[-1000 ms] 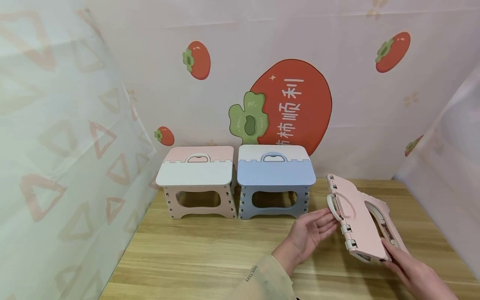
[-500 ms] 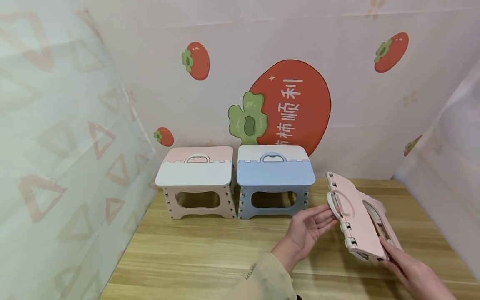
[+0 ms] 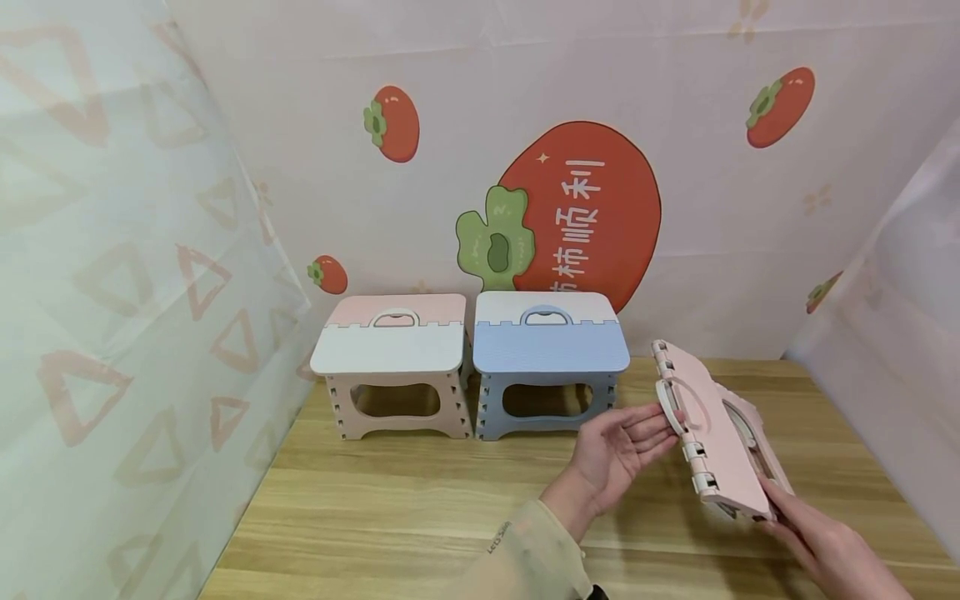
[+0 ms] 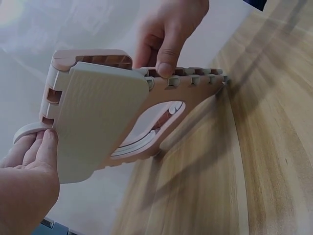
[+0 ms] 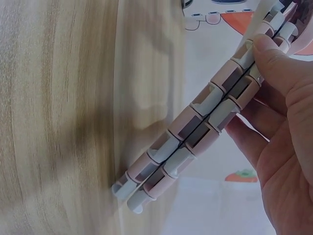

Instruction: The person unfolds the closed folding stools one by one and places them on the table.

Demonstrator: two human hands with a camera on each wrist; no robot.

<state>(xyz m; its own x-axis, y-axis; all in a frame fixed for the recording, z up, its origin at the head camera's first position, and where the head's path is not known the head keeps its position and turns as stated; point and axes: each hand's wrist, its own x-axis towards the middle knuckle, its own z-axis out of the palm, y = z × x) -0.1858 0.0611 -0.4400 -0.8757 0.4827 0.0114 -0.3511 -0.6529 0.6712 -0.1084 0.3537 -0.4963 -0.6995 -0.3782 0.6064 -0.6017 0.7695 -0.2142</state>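
Note:
A pink folding stool [image 3: 712, 417] with a white handle [image 3: 670, 408] stands tilted and partly folded at the table's right side. My left hand [image 3: 618, 454] holds it at the handle; in the left wrist view the thumb lies by the white seat panel [image 4: 98, 112] and the fingers go under the handle. At the other side, my right hand [image 3: 828, 542] grips the hinged side edge. Seen from the right wrist, the two rows of pink and white hinges [image 5: 168, 147] lie close together, thumb on top, fingers underneath. The stool's lower end is at the wooden tabletop [image 4: 264, 147].
Two unfolded stools stand side by side at the back: a pink one with a pink and white top [image 3: 390, 346], and a blue one with a blue and white top [image 3: 551, 346]. Behind the wooden table [image 3: 375, 508] hangs a white cloth [image 3: 712, 208] printed with persimmons.
The stool's far leg panel has swung left, closer to the seat, so the stool is slightly more folded. Its top end has risen a little, and my left hand has shifted slightly up with it.

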